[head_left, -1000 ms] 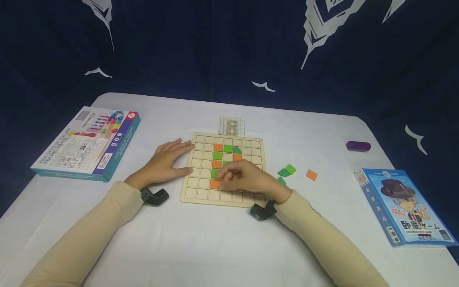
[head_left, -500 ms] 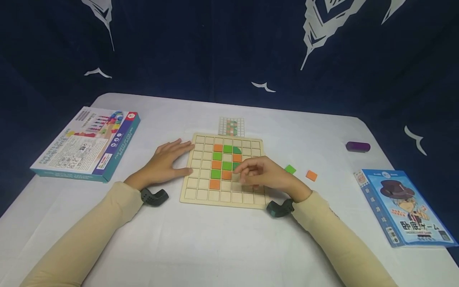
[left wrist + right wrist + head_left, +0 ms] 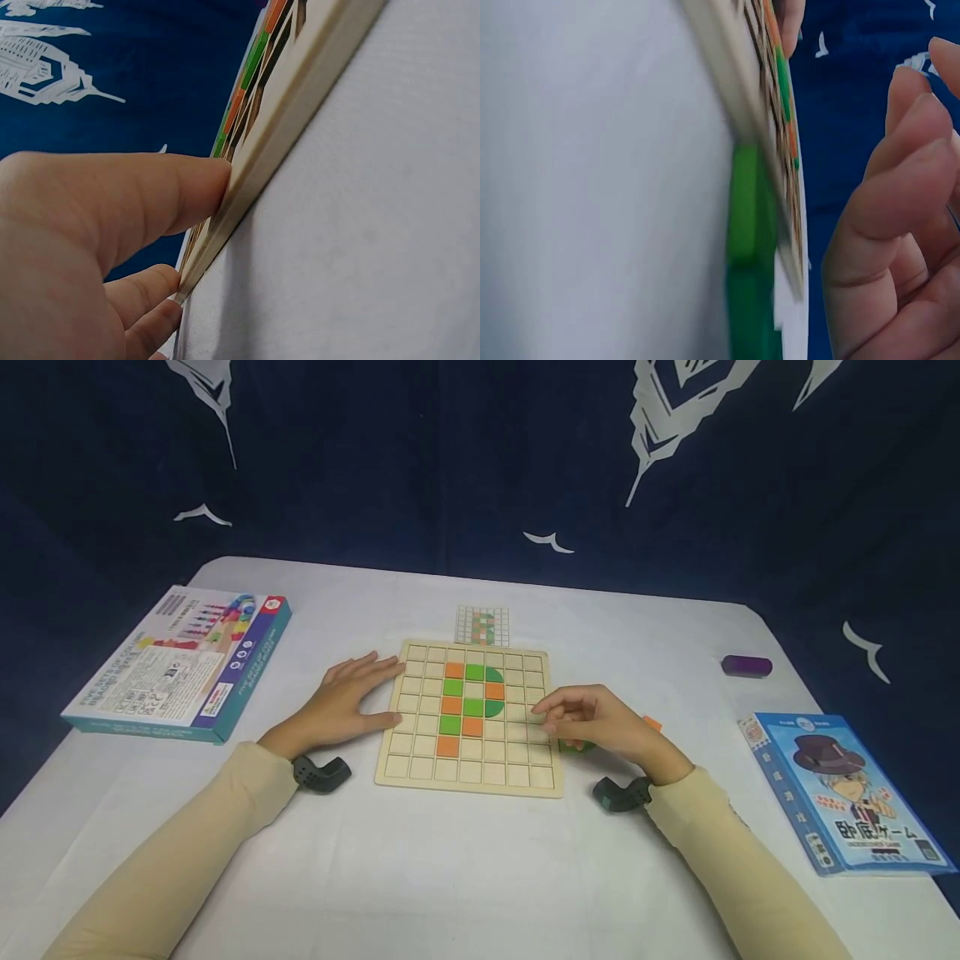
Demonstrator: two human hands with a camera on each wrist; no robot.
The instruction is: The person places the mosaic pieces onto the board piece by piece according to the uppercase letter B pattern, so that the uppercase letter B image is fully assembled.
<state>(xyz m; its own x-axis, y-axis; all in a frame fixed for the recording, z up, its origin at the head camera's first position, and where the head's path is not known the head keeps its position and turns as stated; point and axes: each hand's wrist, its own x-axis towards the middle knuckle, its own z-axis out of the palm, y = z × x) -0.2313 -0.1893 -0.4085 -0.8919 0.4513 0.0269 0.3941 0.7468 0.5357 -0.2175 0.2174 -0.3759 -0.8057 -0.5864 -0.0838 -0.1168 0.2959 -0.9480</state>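
A wooden grid board lies mid-table, with several orange and green square tiles and dark green quarter-round tiles set in its squares. My left hand is spread at the board's left side; thumb and fingertips touch its edge in the left wrist view. Over the right edge hovers my right hand, its fingers loosely bent with nothing between them. Loose green tiles lie beside the board, mostly hidden under this hand. An orange tile peeks out behind it.
Beyond the board lies a small pattern card with a printed grid. A toy box sits at the left and a blue game box at the right. Farther back on the right is a purple cylinder.
My right hand has moved right, off the tiles at the board's middle to its right edge. An orange tile once under its fingers now shows in the grid. The left hand stays put.
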